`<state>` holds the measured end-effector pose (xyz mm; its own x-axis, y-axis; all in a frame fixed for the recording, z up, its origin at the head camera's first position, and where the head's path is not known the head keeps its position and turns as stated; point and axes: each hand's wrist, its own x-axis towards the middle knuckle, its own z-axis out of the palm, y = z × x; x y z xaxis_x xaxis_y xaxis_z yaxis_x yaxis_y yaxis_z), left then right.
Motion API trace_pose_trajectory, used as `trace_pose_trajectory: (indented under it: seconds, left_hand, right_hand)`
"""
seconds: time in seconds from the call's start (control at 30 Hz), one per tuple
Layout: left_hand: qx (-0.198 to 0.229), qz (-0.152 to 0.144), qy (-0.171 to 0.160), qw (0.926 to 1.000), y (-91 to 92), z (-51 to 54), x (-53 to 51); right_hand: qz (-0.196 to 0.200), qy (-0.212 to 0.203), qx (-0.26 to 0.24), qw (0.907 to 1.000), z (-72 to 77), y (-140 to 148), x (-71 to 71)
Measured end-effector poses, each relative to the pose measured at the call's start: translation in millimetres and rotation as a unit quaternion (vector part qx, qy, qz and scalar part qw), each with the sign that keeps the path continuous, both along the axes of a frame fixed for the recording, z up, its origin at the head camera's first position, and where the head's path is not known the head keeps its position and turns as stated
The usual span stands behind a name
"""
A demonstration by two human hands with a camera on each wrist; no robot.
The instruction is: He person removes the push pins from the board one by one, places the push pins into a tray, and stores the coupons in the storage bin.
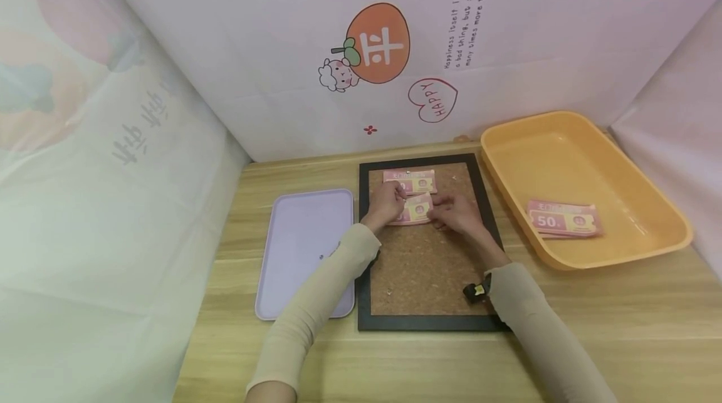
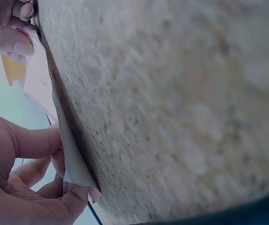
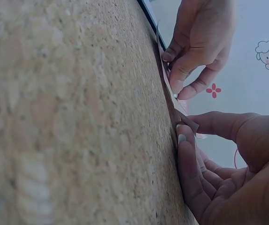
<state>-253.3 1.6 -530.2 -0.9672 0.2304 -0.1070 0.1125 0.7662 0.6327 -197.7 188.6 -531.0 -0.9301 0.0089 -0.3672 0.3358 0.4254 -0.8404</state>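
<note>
A pink and yellow paper coupon (image 1: 417,210) lies slightly lifted over the cork board (image 1: 417,271). My left hand (image 1: 387,204) pinches its left end; in the left wrist view the coupon's edge (image 2: 73,154) bends between thumb and fingers. At the other end my right hand (image 1: 455,214) pinches the corner, with thumb and fingertips on the paper in the right wrist view. Just above, another coupon (image 1: 420,181) lies on the board, with a small pin (image 1: 408,172) at its top edge. Fingers hide part of the held coupon.
Left of the black-framed board stands a lilac tray (image 1: 299,234) with small pins on it. To the right, a yellow-orange basin (image 1: 586,171) holds a stack of coupons (image 1: 564,220). Small clear pins (image 1: 389,292) sit in the cork. Printed cloth walls (image 1: 271,77) surround the table.
</note>
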Motion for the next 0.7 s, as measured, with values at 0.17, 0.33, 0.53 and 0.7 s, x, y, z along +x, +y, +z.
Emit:
trace_pose_trajectory:
  seconds: [0.17,0.33,0.53,0.7]
  left_hand:
    - [-0.023,0.003,0.011,0.9997,1.4,1.8,2.1]
    - [-0.026,0.013,0.010,0.9995,2.2,1.9,2.8]
    - [-0.030,0.005,0.024,0.9992,2.1,3.3,3.8]
    - [-0.026,0.001,0.029,0.9992,2.4,3.6,2.6]
  right_hand:
    - [-0.004,-0.003,-0.002,1.0000,-1.6,-0.2,-0.3]
    - [-0.004,-0.004,-0.005,1.0000,-2.4,-0.1,-0.8]
    - [-0.003,-0.004,-0.003,1.0000,-2.9,0.4,-1.2]
    - [-0.003,-0.005,-0.003,1.0000,-1.1,0.4,-2.0]
